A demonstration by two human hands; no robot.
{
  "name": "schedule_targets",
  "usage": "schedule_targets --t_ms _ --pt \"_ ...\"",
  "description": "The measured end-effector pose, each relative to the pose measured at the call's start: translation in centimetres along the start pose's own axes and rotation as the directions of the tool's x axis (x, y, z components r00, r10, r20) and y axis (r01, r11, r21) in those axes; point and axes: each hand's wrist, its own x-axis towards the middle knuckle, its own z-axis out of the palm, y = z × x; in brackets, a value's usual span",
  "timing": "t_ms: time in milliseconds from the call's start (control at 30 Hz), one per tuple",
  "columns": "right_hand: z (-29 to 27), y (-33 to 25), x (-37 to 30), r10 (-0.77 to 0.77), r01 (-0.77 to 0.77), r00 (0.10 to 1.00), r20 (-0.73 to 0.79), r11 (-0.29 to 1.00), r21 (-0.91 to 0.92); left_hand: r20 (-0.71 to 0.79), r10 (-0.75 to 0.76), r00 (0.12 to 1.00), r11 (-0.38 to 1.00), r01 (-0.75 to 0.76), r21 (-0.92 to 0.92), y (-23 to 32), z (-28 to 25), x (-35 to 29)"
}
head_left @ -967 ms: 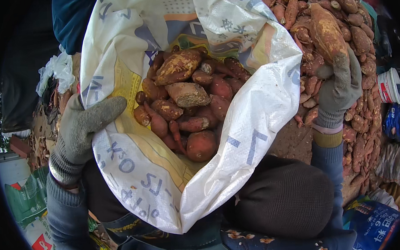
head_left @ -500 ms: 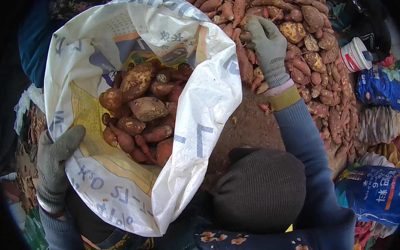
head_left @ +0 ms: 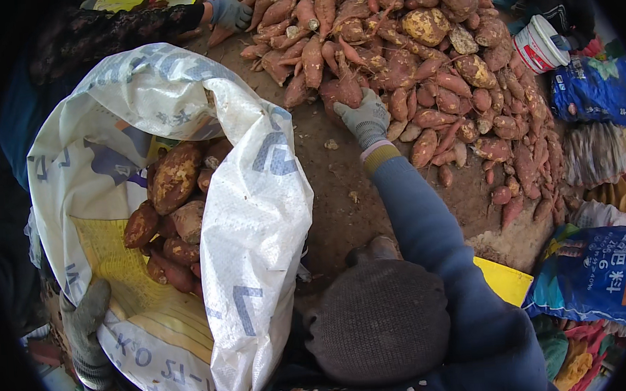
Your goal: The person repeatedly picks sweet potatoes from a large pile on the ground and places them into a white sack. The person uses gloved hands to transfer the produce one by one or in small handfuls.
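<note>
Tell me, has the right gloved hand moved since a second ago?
Yes. The right hand left the sack's rim and now grips a sweet potato at the pile's near edge.

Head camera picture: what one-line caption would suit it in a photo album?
Gloved right hand grasps a sweet potato in the pile; gloved left hand holds the white sack open.

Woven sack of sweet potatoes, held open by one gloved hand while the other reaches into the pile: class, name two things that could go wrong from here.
1. Only the left hand holds the woven sack at its lower rim; its far side folds inward, so the mouth may sag shut.
2. The right hand reaches into a heaped sweet potato pile; pulling one out could send neighbours rolling onto the dirt.
</note>
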Motion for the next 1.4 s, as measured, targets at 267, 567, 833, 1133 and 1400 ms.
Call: schedule_targets --t_ms 267,567,833,1133,1400 --pt "-7.8 1.3 -9.5 -0.201 -0.155 0.947 0.25 0.396 0.905 -0.038 0.0 0.999 0.999 0.002 0.044 -0.2 0.2 -0.2" --pt "-20.0 -19.0 -13.1 -0.87 0.35 0.473 -0.142 0.037 0.936 -0.034 0.078 0.996 0.916 -0.058 0.397 -1.1 -3.0 0.5" --pt "-13.5 -4.9 -3.4 -0.313 0.292 0.924 0.218 0.948 0.124 0.013 0.006 1.0 0.988 -0.008 0.155 -1.2 -2.7 -0.4" --pt "-0.1 7.4 -6.9 0.001 0.287 0.847 0.531 0.84 -0.46 0.043 0.049 0.998 0.97 -0.058 0.234 -3.2 -7.6 0.8" --pt "-0.4 10.6 -10.7 -0.124 0.219 0.949 0.291 0.921 -0.322 0.145 0.164 0.976 0.876 -0.212 0.433 -4.0 -9.7 0.3"
